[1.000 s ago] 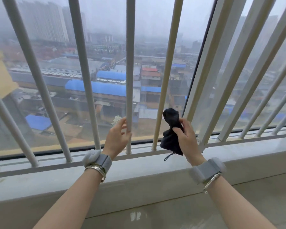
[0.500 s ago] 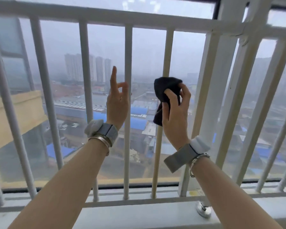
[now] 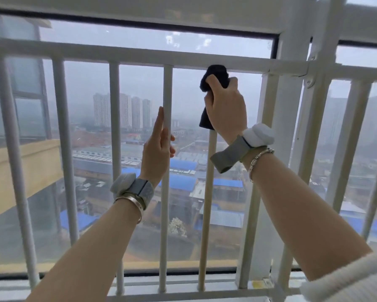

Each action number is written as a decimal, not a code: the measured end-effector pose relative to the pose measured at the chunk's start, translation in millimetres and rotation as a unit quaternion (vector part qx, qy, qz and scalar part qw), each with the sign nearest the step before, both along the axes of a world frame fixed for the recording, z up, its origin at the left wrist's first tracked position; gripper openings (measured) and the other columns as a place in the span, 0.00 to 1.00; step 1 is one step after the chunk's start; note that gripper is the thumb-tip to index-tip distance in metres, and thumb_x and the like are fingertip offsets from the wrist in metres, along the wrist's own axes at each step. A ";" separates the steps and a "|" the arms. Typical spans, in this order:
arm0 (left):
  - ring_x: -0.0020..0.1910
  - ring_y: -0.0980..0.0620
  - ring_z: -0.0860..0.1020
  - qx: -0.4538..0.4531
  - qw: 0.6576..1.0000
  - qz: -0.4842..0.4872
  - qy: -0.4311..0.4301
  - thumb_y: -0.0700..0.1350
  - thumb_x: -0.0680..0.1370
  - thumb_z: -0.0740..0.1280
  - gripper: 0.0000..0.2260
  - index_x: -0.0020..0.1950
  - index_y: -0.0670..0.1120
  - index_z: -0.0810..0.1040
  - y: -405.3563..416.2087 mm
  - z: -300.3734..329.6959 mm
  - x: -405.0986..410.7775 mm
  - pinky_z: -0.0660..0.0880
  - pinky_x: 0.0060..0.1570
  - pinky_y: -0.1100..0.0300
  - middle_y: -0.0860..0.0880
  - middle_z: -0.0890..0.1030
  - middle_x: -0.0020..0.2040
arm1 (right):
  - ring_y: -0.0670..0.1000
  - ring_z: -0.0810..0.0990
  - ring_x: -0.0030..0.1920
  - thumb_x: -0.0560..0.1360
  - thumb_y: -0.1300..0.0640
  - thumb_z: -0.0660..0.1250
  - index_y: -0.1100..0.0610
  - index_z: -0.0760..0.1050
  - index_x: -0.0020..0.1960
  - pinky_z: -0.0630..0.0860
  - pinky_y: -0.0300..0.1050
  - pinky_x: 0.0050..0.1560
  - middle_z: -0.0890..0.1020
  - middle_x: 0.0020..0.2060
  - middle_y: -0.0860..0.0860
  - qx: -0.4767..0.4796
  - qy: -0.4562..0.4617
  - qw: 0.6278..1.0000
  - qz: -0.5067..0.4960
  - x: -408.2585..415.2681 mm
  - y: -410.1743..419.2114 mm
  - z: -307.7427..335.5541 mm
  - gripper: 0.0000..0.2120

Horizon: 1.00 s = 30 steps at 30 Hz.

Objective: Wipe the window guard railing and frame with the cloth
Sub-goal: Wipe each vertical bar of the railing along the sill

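Note:
The white window guard railing [image 3: 126, 55] has a horizontal top rail and several vertical bars. My right hand [image 3: 226, 110] grips a dark cloth [image 3: 213, 81] wrapped around one vertical bar, just below the top rail. A tail of the cloth hangs down behind my palm. My left hand [image 3: 158, 147] is raised with straight fingers lying against the neighbouring bar [image 3: 167, 131] to the left, thumb behind it. The white window frame [image 3: 292, 105] stands upright to the right of the cloth.
Behind the bars is the window glass with a hazy city view far below. More railing bars [image 3: 355, 149] continue to the right past the frame post. A lower rail and white sill [image 3: 183, 284] run along the bottom.
My right hand has slid the cloth up the bar from near the bottom rail to the top rail. My left hand rose along its bar too, and the view tilted upward.

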<state>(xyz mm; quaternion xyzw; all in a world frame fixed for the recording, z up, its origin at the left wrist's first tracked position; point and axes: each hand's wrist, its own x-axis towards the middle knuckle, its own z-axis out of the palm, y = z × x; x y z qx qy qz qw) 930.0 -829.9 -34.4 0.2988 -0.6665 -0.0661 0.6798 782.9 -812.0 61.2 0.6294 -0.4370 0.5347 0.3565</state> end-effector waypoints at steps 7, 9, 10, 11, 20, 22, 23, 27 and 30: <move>0.28 0.57 0.67 0.034 0.992 -0.098 0.070 0.45 0.83 0.52 0.19 0.71 0.63 0.57 4.5 0.6 -5.9 0.70 0.29 0.65 0.51 0.70 0.35 | 0.56 0.69 0.32 0.79 0.58 0.57 0.56 0.71 0.61 0.71 0.45 0.36 0.69 0.44 0.57 0.099 0.055 0.993 0.017 -16.3 16.9 -51.4 0.12; 0.29 0.55 0.68 0.049 0.989 -0.113 0.076 0.46 0.83 0.52 0.19 0.71 0.62 0.57 5.0 -0.3 -1.9 0.72 0.30 0.64 0.50 0.70 0.35 | 0.55 0.68 0.35 0.79 0.58 0.56 0.56 0.70 0.62 0.68 0.45 0.38 0.68 0.45 0.57 0.089 0.060 0.994 0.022 -13.5 15.2 -29.1 0.12; 0.29 0.55 0.69 0.052 0.990 -0.113 0.071 0.46 0.83 0.52 0.19 0.72 0.62 0.57 6.4 -0.4 -2.6 0.73 0.31 0.63 0.49 0.71 0.36 | 0.54 0.68 0.36 0.79 0.57 0.57 0.56 0.70 0.63 0.68 0.45 0.39 0.69 0.47 0.58 0.073 0.051 0.996 0.023 -13.3 15.0 -15.5 0.13; 0.30 0.55 0.70 0.051 0.990 -0.111 0.066 0.45 0.83 0.52 0.19 0.72 0.60 0.56 8.0 -1.0 -3.4 0.74 0.32 0.62 0.49 0.72 0.37 | 0.54 0.68 0.37 0.79 0.57 0.57 0.55 0.70 0.63 0.68 0.45 0.40 0.70 0.48 0.59 0.059 0.040 0.997 0.028 -13.0 13.8 -3.1 0.13; 0.35 0.54 0.80 0.080 0.987 -0.121 0.062 0.47 0.82 0.54 0.19 0.73 0.55 0.58 14.1 -38.9 0.2 0.79 0.38 0.59 0.47 0.78 0.43 | 0.53 0.69 0.36 0.73 0.65 0.63 0.63 0.73 0.53 0.64 0.29 0.37 0.71 0.39 0.55 0.038 -0.086 0.974 0.204 -10.8 -13.8 -67.6 0.08; 0.34 0.54 0.79 0.095 0.984 -0.128 0.078 0.47 0.82 0.54 0.19 0.73 0.55 0.59 14.9 -54.1 -2.2 0.78 0.37 0.61 0.47 0.78 0.41 | 0.52 0.68 0.36 0.73 0.68 0.63 0.65 0.73 0.51 0.64 0.26 0.38 0.71 0.39 0.56 0.041 -0.105 0.968 0.224 -9.3 -16.9 -99.1 0.07; 0.33 0.54 0.79 0.103 0.982 -0.133 0.087 0.48 0.82 0.54 0.18 0.72 0.55 0.60 15.4 -61.6 -2.8 0.77 0.36 0.61 0.47 0.78 0.40 | 0.52 0.69 0.36 0.73 0.68 0.63 0.66 0.73 0.50 0.64 0.26 0.38 0.71 0.39 0.57 0.043 -0.111 0.966 0.229 -9.2 -18.1 -113.0 0.06; 0.30 0.55 0.77 0.129 0.975 -0.136 0.119 0.49 0.81 0.54 0.15 0.68 0.53 0.66 13.6 -89.6 -4.6 0.76 0.34 0.62 0.48 0.78 0.37 | 0.50 0.68 0.37 0.73 0.69 0.62 0.66 0.73 0.48 0.64 0.26 0.40 0.70 0.41 0.56 0.064 -0.115 0.962 0.240 -9.8 -17.0 -165.4 0.05; 0.29 0.56 0.77 0.140 0.976 -0.126 0.111 0.51 0.80 0.54 0.14 0.64 0.52 0.70 14.7 -114.5 -4.5 0.75 0.33 0.63 0.48 0.77 0.36 | 0.47 0.66 0.38 0.73 0.66 0.61 0.62 0.71 0.48 0.64 0.31 0.38 0.70 0.42 0.57 0.087 -0.109 0.961 0.239 -9.4 -13.7 -213.7 0.04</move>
